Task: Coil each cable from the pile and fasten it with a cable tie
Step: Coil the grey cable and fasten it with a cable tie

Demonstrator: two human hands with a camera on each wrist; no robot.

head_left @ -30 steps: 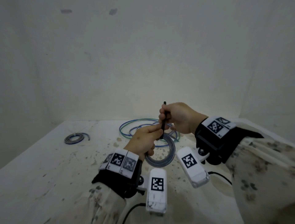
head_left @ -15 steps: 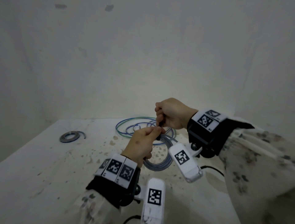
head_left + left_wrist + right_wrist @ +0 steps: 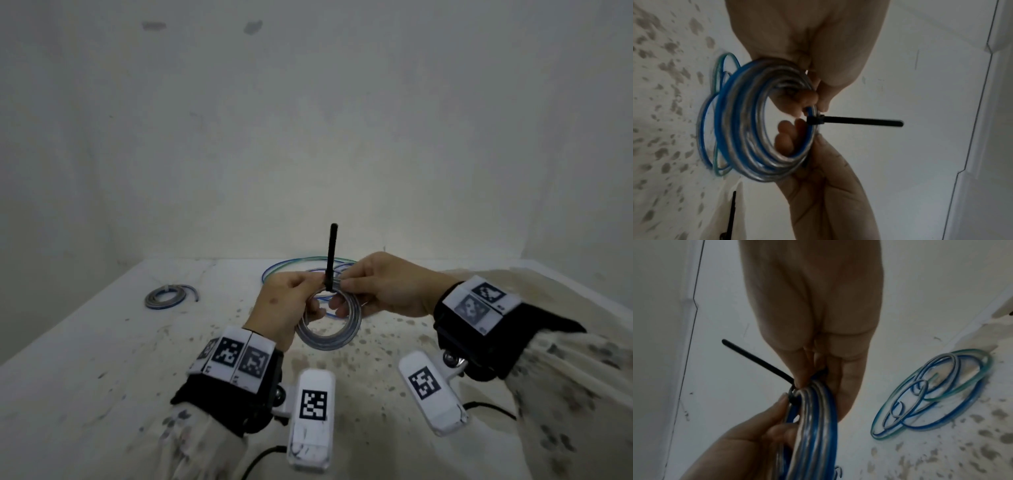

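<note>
A coiled blue and silver cable (image 3: 329, 337) hangs upright between my hands above the table. A black cable tie (image 3: 331, 255) is looped round the coil's top, and its tail points straight up, free of both hands. My left hand (image 3: 313, 291) pinches the coil just left of the tie, and my right hand (image 3: 346, 291) pinches it just right of the tie. In the left wrist view the tie's head (image 3: 815, 122) sits tight on the coil (image 3: 748, 123), with right-hand fingertips (image 3: 786, 134) inside the ring. The right wrist view shows the tie's tail (image 3: 756, 360) beside my right hand (image 3: 818, 374).
Loose blue and green cable loops (image 3: 298, 269) lie on the speckled white table (image 3: 102, 342) behind my hands, also visible as a loose cable pile (image 3: 931, 394). A small tied coil (image 3: 168, 296) rests at the far left. Walls close the table at the back and right.
My right hand has let go of the tie's tail, which it held in a fist, and now pinches the coil. The tail stands up free, and the coil sits a little higher.
</note>
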